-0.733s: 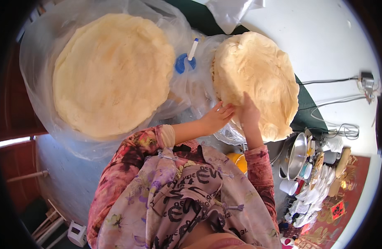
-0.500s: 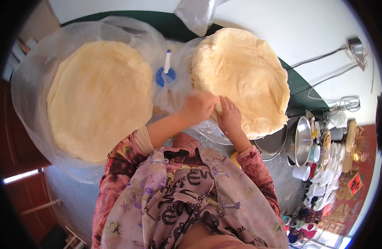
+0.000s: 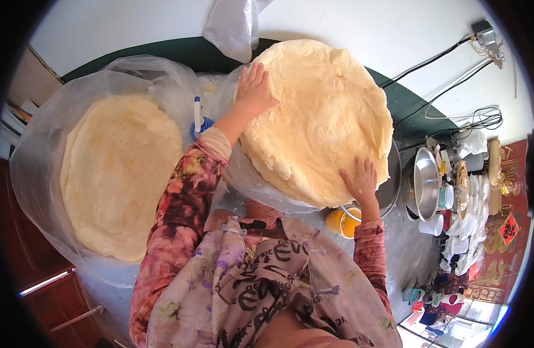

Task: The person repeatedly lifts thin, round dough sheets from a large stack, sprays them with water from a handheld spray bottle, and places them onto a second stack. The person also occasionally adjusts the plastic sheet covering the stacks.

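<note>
A big round slab of pale dough [image 3: 322,116] with an uneven, overhanging rim lies ahead of me on the right. At its left edge rests my left hand [image 3: 255,90], fingers stretched out and thumb toward the dough. My right hand [image 3: 361,177] lies on the near right part of the same slab with its fingers spread. Neither hand holds anything. To the left, a second round of dough [image 3: 122,180] sits inside a large clear plastic bag [image 3: 38,156]. Plastic sheeting also shows beneath the slab under my hands.
Between the two rounds stands a blue brush-like item with a white handle [image 3: 197,108]. A yellow container [image 3: 341,223] is below the right slab's near edge. Steel basins [image 3: 427,184] and stacked goods stand farther right. Black cables [image 3: 432,60] run along the white wall.
My hands were together at the slab's near left edge. Now they are apart, the left farther up the left edge and the right farther right and nearer. My view has shifted.
</note>
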Demonstrator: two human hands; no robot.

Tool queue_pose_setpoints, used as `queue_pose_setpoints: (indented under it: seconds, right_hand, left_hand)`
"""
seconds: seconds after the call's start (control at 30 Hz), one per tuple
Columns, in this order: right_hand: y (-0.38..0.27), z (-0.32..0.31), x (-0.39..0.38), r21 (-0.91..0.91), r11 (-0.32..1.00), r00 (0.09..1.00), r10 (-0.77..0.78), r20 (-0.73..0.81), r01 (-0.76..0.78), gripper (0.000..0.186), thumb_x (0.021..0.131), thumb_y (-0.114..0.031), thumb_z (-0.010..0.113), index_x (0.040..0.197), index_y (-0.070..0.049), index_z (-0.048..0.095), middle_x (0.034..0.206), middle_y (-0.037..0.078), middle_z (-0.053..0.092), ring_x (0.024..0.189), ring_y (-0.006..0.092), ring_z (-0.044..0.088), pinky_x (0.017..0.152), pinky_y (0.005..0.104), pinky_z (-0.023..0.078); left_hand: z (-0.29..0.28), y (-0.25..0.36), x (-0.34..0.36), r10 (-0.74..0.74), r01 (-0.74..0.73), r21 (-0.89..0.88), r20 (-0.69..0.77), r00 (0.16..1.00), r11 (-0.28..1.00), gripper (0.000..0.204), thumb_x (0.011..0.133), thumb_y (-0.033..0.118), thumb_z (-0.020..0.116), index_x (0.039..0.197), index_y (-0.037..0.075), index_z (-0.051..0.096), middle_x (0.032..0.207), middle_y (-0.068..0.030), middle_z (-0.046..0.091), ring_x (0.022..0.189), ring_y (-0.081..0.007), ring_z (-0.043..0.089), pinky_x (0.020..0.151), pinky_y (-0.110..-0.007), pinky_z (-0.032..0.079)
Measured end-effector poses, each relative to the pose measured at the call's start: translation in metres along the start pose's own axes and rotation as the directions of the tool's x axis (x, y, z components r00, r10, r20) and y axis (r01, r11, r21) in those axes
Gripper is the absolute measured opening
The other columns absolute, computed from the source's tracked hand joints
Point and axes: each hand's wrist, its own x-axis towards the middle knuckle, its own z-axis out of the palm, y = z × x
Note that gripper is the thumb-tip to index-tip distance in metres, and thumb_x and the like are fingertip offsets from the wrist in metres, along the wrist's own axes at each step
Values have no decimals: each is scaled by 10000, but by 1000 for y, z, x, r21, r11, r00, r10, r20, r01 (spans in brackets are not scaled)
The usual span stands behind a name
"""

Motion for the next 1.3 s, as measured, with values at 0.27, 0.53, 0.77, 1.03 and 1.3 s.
queue_pose_setpoints:
  seconds: [0.27, 0.53, 0.77, 1.03, 1.3]
  right_hand:
    - [34, 36, 10, -2, 997, 996, -71, -52, 71, 741, 866, -506, 570, 1424, -57, 380, 1461, 297, 310, 1372, 438, 258, 1128, 495, 193]
    - [-15, -23, 2, -71, 961, 891, -275, -362, 268, 635, 863, -369, 653, 1358, -21, 459, 1371, 246, 465, 1287, 428, 405, 1078, 508, 302]
    - [-253, -25, -69, 690, 340, 624, -753, -207, 639, 547, 791, -73, 701, 1300, -7, 510, 1302, 157, 552, 1198, 290, 522, 1005, 375, 398]
    - [-426, 71, -179, 623, -109, 14, -982, -189, 774, 604, 724, -214, 760, 1265, -74, 530, 1281, 187, 534, 1185, 366, 500, 1014, 439, 387]
    - [-468, 129, -256, 311, -121, -75, -985, -155, 943, 638, 694, -245, 736, 1279, -115, 518, 1356, 164, 461, 1235, 367, 441, 1014, 490, 369]
  left_hand:
    - [39, -11, 6, -17, -20, -319, -112, 994, 948, 1028, 708, 608, 679, 1443, -3, 303, 1547, -197, 190, 1452, -360, 81, 1149, -555, 50]
    - [-3, -19, -69, -179, 54, -446, -244, 953, 894, 916, 771, 522, 665, 1461, 48, 292, 1557, -177, 164, 1452, -340, 86, 1150, -549, 37]
    - [-3, -60, -333, -284, 181, -475, -155, 946, 861, 666, 785, 286, 684, 1368, 77, 439, 1473, -197, 333, 1380, -355, 287, 1118, -538, 200]
    - [-5, -130, -534, -922, 499, -777, -347, 170, 384, 591, 756, 38, 647, 1319, 17, 466, 1391, -197, 426, 1289, -334, 409, 1068, -390, 339]
    - [16, -140, -578, -953, -197, -944, 287, -97, -264, 696, 798, 2, 602, 1422, -43, 298, 1411, -146, 405, 1268, -273, 412, 1082, -386, 306]
